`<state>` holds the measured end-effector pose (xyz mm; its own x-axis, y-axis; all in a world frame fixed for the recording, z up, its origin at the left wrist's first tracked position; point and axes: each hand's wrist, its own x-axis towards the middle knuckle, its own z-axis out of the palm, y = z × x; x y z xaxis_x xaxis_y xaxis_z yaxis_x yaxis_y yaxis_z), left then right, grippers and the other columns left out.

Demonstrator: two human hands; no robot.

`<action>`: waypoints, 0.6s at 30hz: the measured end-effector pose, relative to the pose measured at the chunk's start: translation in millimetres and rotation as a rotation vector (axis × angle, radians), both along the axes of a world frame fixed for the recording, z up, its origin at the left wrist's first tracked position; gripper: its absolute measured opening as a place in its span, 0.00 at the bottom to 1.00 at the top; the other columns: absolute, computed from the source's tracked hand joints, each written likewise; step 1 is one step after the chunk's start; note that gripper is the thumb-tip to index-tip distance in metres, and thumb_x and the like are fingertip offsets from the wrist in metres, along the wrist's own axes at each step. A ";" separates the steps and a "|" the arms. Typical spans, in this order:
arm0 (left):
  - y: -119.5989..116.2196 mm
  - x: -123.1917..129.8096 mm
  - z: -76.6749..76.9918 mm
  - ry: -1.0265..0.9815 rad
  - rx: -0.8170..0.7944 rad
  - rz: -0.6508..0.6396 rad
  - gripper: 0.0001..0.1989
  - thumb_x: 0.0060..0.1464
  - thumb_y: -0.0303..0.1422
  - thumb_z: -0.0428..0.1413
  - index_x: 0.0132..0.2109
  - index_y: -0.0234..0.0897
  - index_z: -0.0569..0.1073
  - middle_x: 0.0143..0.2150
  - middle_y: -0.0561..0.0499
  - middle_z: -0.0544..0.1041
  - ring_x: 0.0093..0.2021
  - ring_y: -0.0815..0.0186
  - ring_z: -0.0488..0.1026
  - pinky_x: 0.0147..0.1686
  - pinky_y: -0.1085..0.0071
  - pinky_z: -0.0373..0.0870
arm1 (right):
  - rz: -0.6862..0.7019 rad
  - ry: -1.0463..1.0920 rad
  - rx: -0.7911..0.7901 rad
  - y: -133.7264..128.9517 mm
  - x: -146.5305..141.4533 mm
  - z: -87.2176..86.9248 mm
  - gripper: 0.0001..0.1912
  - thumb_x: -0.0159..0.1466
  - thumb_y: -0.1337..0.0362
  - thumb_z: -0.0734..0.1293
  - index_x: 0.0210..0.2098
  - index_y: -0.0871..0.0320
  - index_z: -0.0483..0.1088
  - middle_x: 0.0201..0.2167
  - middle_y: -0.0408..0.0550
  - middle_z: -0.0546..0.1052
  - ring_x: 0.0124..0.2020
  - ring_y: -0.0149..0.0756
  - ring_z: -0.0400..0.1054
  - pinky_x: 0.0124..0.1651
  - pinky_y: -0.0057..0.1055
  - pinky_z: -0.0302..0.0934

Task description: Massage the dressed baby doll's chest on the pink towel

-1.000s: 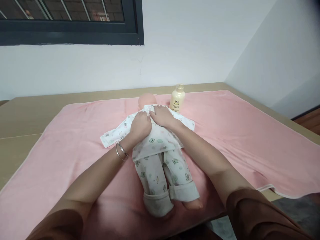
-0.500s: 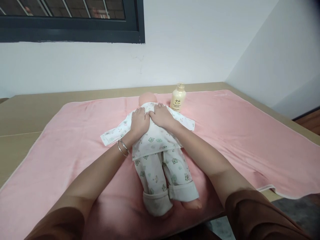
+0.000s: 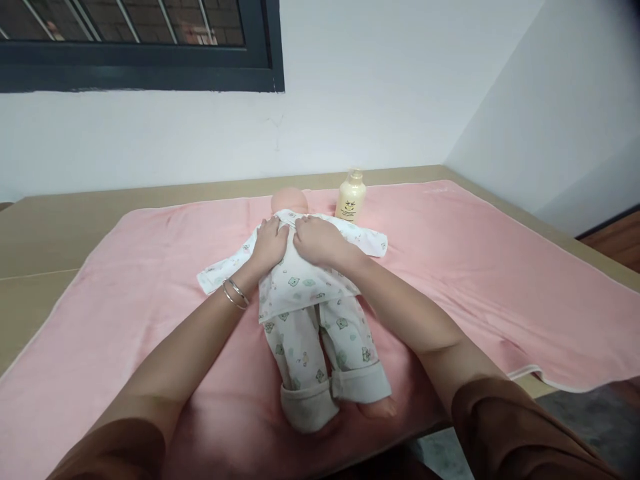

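Observation:
A baby doll (image 3: 307, 283) in a white patterned shirt and matching trousers lies face down, its head (image 3: 290, 200) away from me. My left hand (image 3: 271, 245) rests on the left of its upper back, fingers extended and thumb towards the spine. Beside it, my right hand (image 3: 319, 241) presses on the right of the upper back. The right fingers look bent and their tips are hidden, so whether they pinch the shirt cannot be made out. Both sleeves stretch out sideways. The trouser cuffs (image 3: 361, 383) are turned up, and one bare foot (image 3: 377, 407) shows.
A pink towel (image 3: 480, 267) covers much of the tan table (image 3: 45, 230). Close to the doll's right sleeve stands a cream pump bottle (image 3: 351, 197). Behind are a white wall (image 3: 360, 87) and a dark window frame (image 3: 150, 70).
My right hand's fingers have bent and drawn back slightly on the doll's back. The left hand stays on the upper back. The whole view has shifted a little.

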<state>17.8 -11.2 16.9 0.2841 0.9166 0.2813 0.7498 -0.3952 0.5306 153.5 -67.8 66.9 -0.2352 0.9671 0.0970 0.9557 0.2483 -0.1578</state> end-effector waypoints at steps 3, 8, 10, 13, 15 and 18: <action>-3.5 2.7 1.2 0.053 0.029 0.018 0.19 0.65 0.33 0.39 0.51 0.34 0.72 0.59 0.38 0.75 0.63 0.51 0.68 0.67 0.51 0.59 | -0.054 0.083 -0.016 4.0 0.4 -2.7 0.21 0.72 0.65 0.52 0.53 0.69 0.70 0.53 0.65 0.76 0.54 0.52 0.70 0.53 0.40 0.63; -20.2 10.6 0.4 0.185 0.167 0.025 0.20 0.65 0.31 0.38 0.53 0.29 0.71 0.58 0.32 0.74 0.62 0.48 0.67 0.65 0.50 0.60 | -0.118 0.185 -0.002 27.1 9.8 -14.2 0.25 0.73 0.59 0.54 0.58 0.73 0.66 0.61 0.68 0.70 0.63 0.53 0.64 0.63 0.42 0.54; -18.9 8.7 0.8 0.164 0.171 0.008 0.20 0.64 0.31 0.39 0.53 0.30 0.71 0.57 0.34 0.75 0.61 0.49 0.68 0.64 0.52 0.62 | -0.117 0.171 0.011 26.7 10.3 -14.4 0.25 0.73 0.58 0.54 0.57 0.73 0.67 0.59 0.68 0.72 0.61 0.53 0.65 0.63 0.43 0.55; -7.9 1.1 2.2 0.087 0.089 0.009 0.17 0.63 0.33 0.42 0.48 0.34 0.73 0.52 0.37 0.78 0.55 0.50 0.72 0.57 0.55 0.68 | -0.103 0.101 0.049 13.1 4.7 -9.6 0.24 0.74 0.59 0.53 0.54 0.71 0.70 0.54 0.66 0.76 0.56 0.53 0.69 0.58 0.42 0.59; -1.4 -3.0 3.2 0.062 0.055 0.015 0.15 0.63 0.35 0.43 0.45 0.36 0.73 0.49 0.39 0.78 0.51 0.52 0.74 0.54 0.56 0.69 | -0.096 0.037 0.073 2.0 -1.0 -5.4 0.21 0.74 0.61 0.53 0.50 0.68 0.72 0.49 0.65 0.78 0.51 0.52 0.72 0.52 0.40 0.63; -3.6 -1.7 4.6 0.117 0.107 0.013 0.17 0.64 0.34 0.40 0.45 0.35 0.73 0.48 0.37 0.78 0.50 0.51 0.74 0.54 0.55 0.69 | -0.108 -0.003 0.083 -4.7 -5.7 -2.2 0.19 0.72 0.63 0.54 0.44 0.65 0.74 0.43 0.64 0.79 0.46 0.51 0.74 0.47 0.39 0.64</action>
<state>16.1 -14.8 21.5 0.3092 0.8868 0.3436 0.8093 -0.4351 0.3946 147.9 -72.4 64.7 -0.1310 0.9753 0.1777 0.9780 0.1565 -0.1380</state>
